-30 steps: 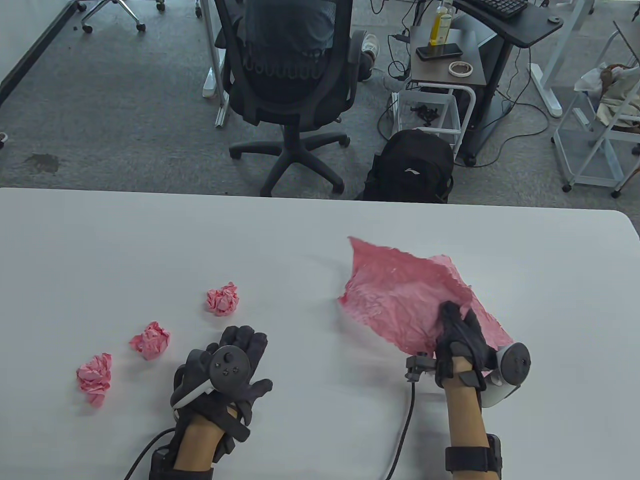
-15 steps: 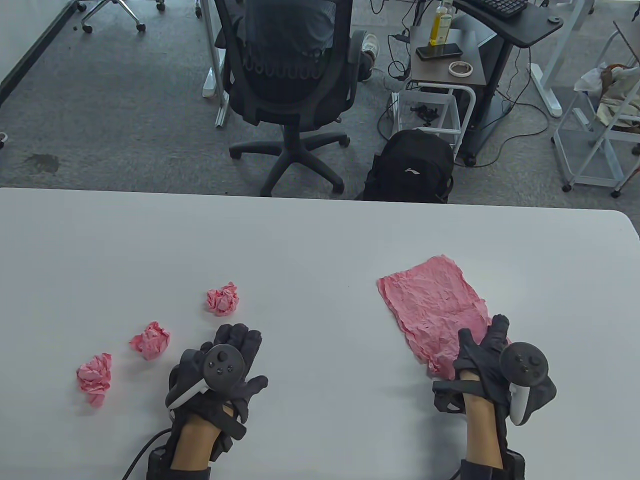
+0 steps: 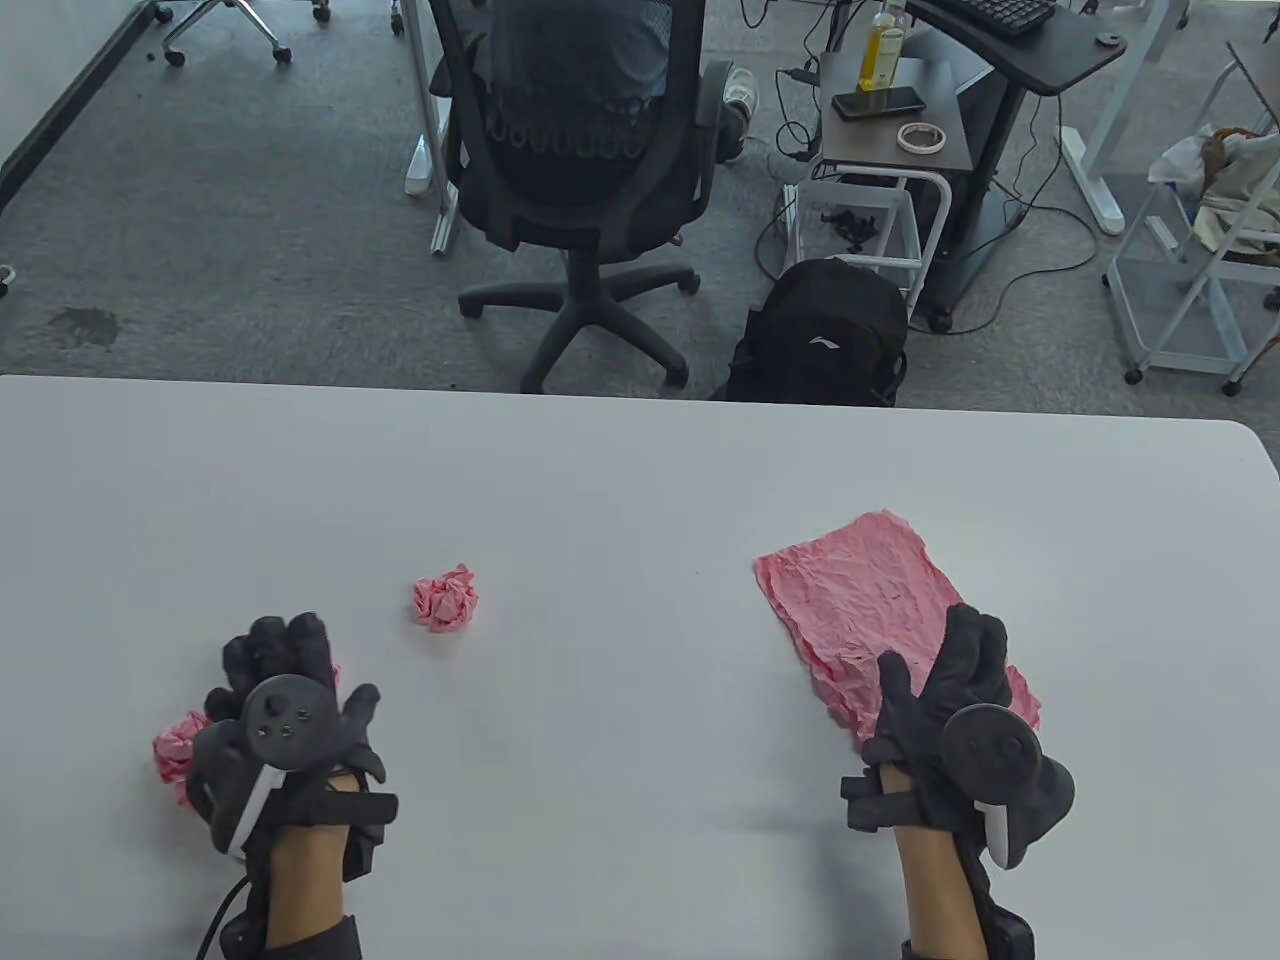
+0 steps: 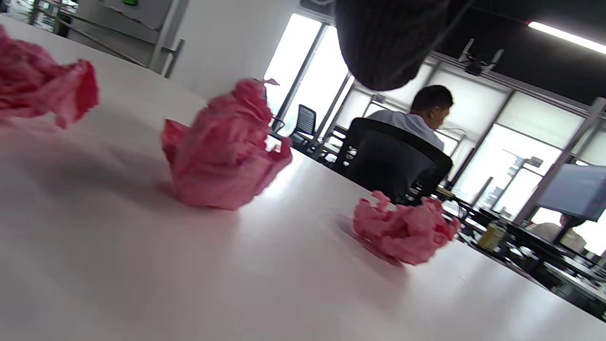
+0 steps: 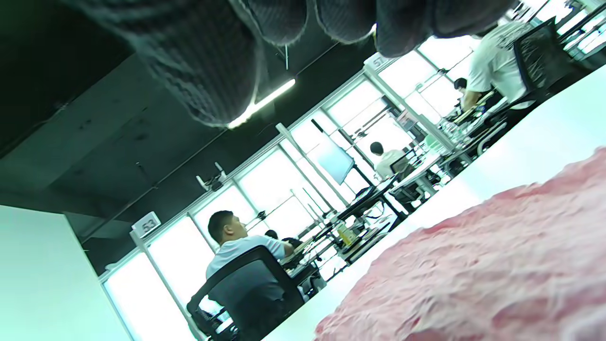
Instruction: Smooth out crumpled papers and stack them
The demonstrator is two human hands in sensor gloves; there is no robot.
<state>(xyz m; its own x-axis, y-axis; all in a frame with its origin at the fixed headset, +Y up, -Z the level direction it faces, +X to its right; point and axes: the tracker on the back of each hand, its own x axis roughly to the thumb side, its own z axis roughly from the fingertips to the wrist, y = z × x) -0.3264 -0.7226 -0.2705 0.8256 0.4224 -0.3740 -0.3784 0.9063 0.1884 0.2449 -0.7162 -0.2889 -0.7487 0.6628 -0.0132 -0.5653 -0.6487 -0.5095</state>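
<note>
A wrinkled pink sheet (image 3: 860, 600) lies flat on the white table (image 3: 620, 480) at the right. My right hand (image 3: 945, 680) is over its near corner with the fingers straight. In the right wrist view the fingers (image 5: 208, 57) hang above the sheet (image 5: 497, 265). Three crumpled pink balls sit at the left. The far ball (image 3: 445, 597) stands alone. My left hand (image 3: 285, 680) hovers over the middle ball (image 4: 222, 151), which sits free on the table. The left ball (image 3: 172, 748) shows partly beside the hand.
Beyond the table's far edge a person sits in a black office chair (image 3: 580, 130), with a black backpack (image 3: 820, 335) on the floor. A small cart (image 3: 890, 150) and a desk stand at the back right.
The right hand laid the lifted sheet flat on the table and now has straight fingers over its near corner. The left hand slid left, from the table's middle to above the middle ball.
</note>
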